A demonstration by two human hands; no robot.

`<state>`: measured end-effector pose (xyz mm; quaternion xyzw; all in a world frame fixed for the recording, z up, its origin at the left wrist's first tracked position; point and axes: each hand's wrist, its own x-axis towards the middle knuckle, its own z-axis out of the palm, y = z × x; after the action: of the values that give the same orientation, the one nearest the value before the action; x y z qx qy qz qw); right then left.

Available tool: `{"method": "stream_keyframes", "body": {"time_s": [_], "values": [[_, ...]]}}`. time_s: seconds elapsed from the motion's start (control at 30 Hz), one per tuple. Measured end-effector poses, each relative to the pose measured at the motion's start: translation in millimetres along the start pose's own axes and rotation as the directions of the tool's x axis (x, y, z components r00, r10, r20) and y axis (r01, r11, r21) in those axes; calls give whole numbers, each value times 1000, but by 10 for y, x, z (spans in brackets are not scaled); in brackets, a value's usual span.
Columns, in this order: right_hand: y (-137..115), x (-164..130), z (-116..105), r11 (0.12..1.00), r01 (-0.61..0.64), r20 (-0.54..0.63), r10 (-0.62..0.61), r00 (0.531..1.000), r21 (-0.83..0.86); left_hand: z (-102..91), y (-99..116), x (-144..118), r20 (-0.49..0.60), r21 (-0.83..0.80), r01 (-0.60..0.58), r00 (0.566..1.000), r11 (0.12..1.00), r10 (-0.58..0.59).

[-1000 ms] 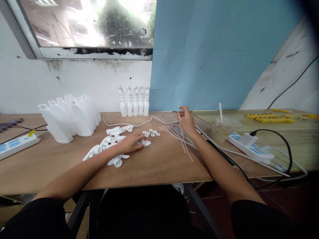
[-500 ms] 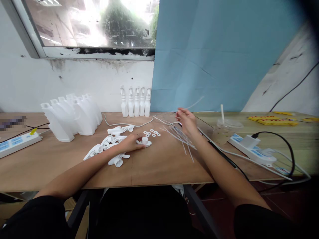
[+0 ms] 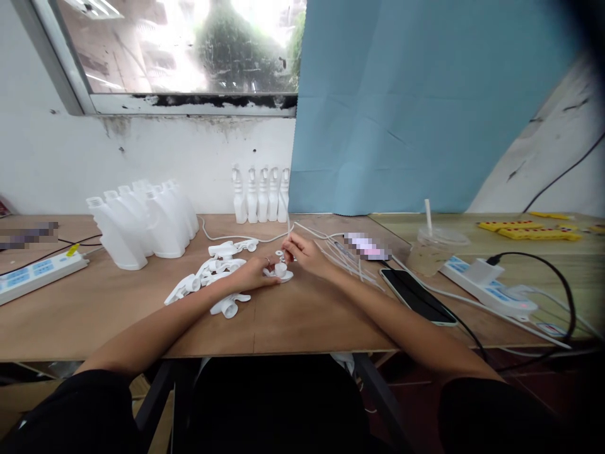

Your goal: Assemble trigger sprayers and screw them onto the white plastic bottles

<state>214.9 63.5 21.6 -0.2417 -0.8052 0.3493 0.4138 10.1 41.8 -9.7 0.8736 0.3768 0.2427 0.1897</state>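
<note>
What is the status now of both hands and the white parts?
Left hand steadies spray head on table. Right hand pinches thin tube above it. Loose spray heads beside; nothing blocking.

The small white part (image 3: 280, 271) where the two hands meet is half covered by the left hand (image 3: 253, 272) and the right hand (image 3: 306, 254), and the thin tube (image 3: 287, 222) rising from the right fingers is too fine to follow to its end. A blurred patch (image 3: 367, 246) hides something on the table (image 3: 307, 315) beside the phone (image 3: 416, 296), and another blurred patch (image 3: 29, 234) covers a thing at the left edge. The power strip (image 3: 35, 272) at the left is cut off by the picture's edge.
</note>
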Motion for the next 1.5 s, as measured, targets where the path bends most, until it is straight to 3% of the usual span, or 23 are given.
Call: {"method": "stream_keyframes", "body": {"time_s": [0.4,0.8,1.03,1.5], "values": [[40,-11,14,996,39,53,-34,998,-85,12,-25,2,2,17,-20,1000,1000,20],[13,-28,39,948,93,65,-77,995,-303,14,-32,6,-4,18,-1,1000,1000,1],[119,-82,34,951,51,46,-39,998,-304,-14,12,-6,-9,-13,-38,999,999,38],[119,-91,107,905,103,69,-82,994,-412,8,-16,-4,-18,-25,-16,1000,1000,15]]}}
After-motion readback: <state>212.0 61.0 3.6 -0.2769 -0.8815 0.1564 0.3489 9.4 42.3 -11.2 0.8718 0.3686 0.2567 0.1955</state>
